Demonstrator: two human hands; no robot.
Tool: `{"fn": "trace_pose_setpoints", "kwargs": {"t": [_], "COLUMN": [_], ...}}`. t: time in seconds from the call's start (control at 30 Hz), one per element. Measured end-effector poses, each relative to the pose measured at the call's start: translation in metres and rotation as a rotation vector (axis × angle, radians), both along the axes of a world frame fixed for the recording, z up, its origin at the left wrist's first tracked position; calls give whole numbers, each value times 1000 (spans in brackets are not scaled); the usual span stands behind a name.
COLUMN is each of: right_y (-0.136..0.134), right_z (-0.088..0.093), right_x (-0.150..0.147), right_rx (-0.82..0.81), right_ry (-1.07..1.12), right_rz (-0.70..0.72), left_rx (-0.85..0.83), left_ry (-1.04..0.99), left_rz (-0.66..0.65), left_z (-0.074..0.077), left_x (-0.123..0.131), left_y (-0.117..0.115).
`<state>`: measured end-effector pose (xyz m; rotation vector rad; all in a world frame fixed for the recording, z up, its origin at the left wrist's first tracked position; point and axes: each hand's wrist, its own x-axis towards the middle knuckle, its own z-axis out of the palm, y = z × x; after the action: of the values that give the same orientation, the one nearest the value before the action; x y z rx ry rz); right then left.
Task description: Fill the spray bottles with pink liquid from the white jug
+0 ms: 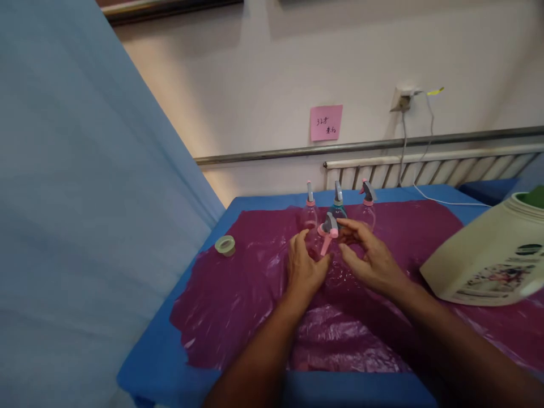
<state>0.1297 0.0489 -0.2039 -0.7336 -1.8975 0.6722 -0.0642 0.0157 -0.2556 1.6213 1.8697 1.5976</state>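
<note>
My left hand [305, 266] wraps round a clear spray bottle [315, 242] standing on the purple plastic sheet [238, 294]. My right hand [368, 255] pinches the bottle's grey and pink trigger head [329, 226] at the top. Three more clear spray bottles stand in a row behind: one [310, 207] on the left, one with a teal collar [338, 201] in the middle, one [368, 201] on the right.
A large cream jug [488, 260] with a green top lies tilted at the right. A roll of tape [225, 245] sits at the sheet's left edge. The blue-covered table [157, 368] meets a blue curtain [85, 198] on the left. Behind are a radiator [446, 170] and a pink note [326, 122].
</note>
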Motion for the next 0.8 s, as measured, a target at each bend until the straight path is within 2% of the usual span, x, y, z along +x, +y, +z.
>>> {"fn": "trace_pose_setpoints", "kwargs": {"t": [0.13, 0.3, 0.43, 0.53, 0.67, 0.8], "right_y": [-7, 7, 27, 40, 60, 82], "right_z": [28, 59, 87, 105, 116, 108], "right_x": [0, -12, -42, -71, -112, -144], "right_rx": [187, 428, 435, 419, 424, 355], "right_ry": [-173, -496, -607, -688, -821, -923], "right_rz": [7, -74, -37, -46, -70, -52], "left_rx": [-22, 2, 53, 117, 271, 324], "left_ry": [44, 1, -56, -97, -150, -177], "left_rz": [23, 49, 133, 250, 320, 256], "left_z": [0, -3, -4, 2, 16, 22], "left_x": [1, -9, -18, -22, -23, -23], "left_y": [-2, 2, 8, 10, 4, -4]}}
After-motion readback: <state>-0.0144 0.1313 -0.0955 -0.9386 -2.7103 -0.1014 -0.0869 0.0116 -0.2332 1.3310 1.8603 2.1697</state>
